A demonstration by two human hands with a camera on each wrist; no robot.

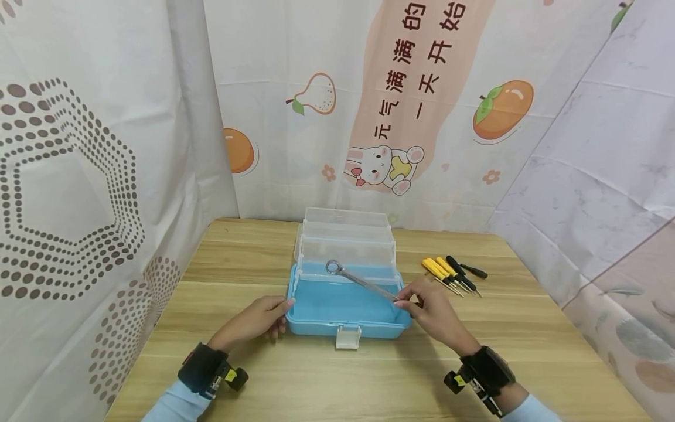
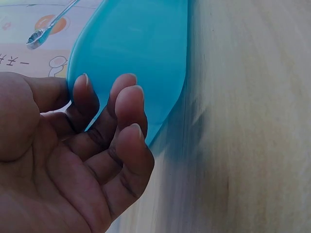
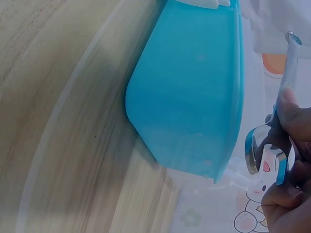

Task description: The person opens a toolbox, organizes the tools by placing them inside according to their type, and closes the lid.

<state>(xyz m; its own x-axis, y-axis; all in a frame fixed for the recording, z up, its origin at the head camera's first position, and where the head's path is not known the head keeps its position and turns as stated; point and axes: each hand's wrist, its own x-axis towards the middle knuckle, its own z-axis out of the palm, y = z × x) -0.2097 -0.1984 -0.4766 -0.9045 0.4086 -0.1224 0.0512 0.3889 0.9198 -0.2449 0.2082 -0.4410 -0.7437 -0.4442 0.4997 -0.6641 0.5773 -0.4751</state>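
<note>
A combination wrench (image 1: 364,282) is gripped at its open end by my right hand (image 1: 433,308), its ring end pointing up and left over the blue toolbox (image 1: 316,329). In the right wrist view, the open jaw of the wrench (image 3: 262,141) shows between thumb and fingers. My left hand (image 1: 255,322) pinches the toolbox's left rim, thumb on the inside and index finger outside. The other fingers curl loosely beside the wall, as the left wrist view shows. The toolbox stands open, with its clear tiered trays (image 1: 345,252) folded back.
Several yellow-handled and black-handled screwdrivers (image 1: 448,272) lie on the wooden table (image 1: 316,387) to the right of the toolbox. A white latch (image 1: 348,338) hangs on the toolbox's front. Printed curtains (image 1: 274,176) enclose the table's back and sides.
</note>
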